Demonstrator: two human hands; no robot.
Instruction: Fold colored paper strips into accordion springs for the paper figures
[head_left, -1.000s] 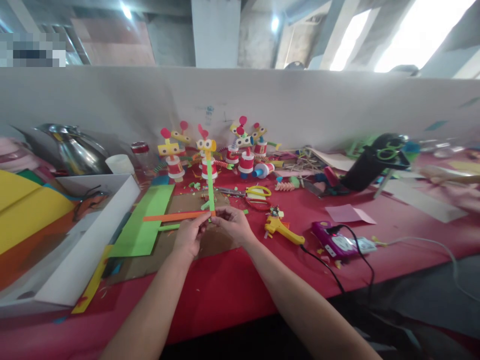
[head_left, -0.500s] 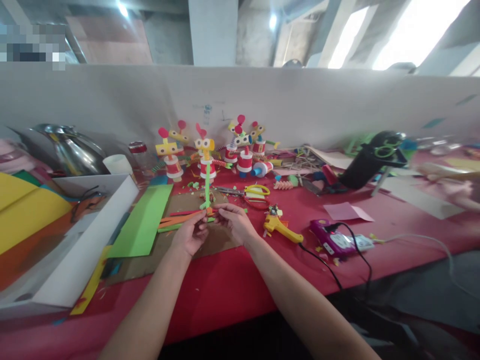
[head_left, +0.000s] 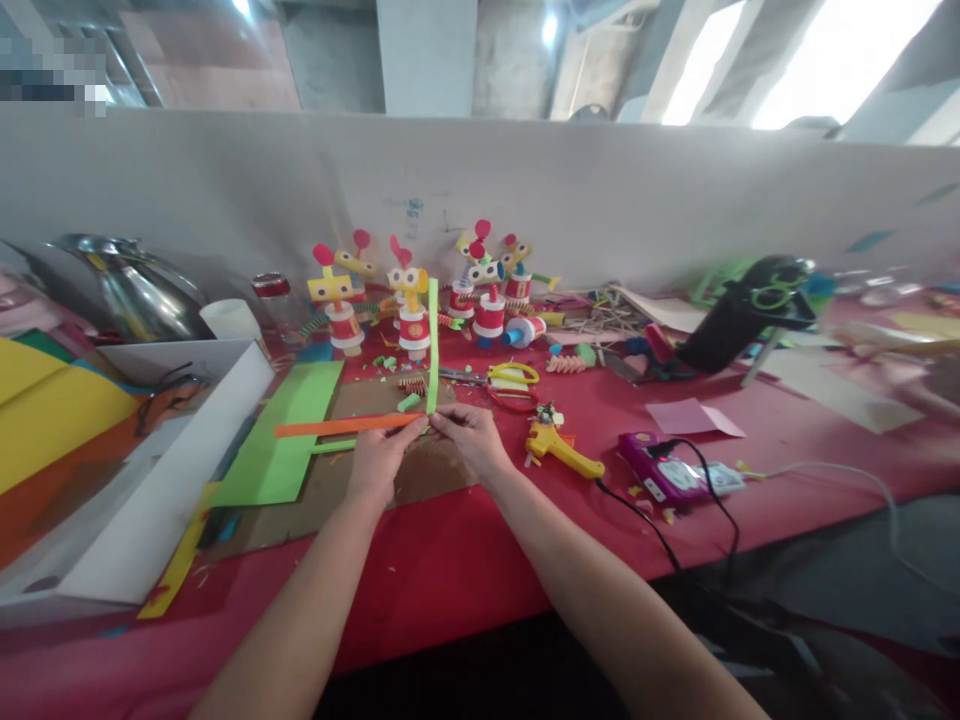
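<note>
My left hand (head_left: 382, 455) pinches an orange paper strip (head_left: 322, 428) that stretches out to the left over a green sheet (head_left: 281, 435). My right hand (head_left: 471, 438) is closed at the spot where a green paper strip (head_left: 433, 345) stands upright and meets the orange one. The fingertips of both hands come together there, above a brown cardboard piece (head_left: 427, 475). Small folded paper springs (head_left: 409, 402) lie just behind the hands.
Several paper-cup figures (head_left: 414, 325) stand at the back. Scissors (head_left: 514, 374) and a yellow glue gun (head_left: 562, 452) lie right of my hands, near a purple power strip (head_left: 664, 470). A white box (head_left: 172, 470) stands left. Another person's hand (head_left: 885, 375) is far right.
The orange strip now extends left from my fingers. The green strip's upright part has shifted right. My left hand has turned, and both hands have closed together at the join.
</note>
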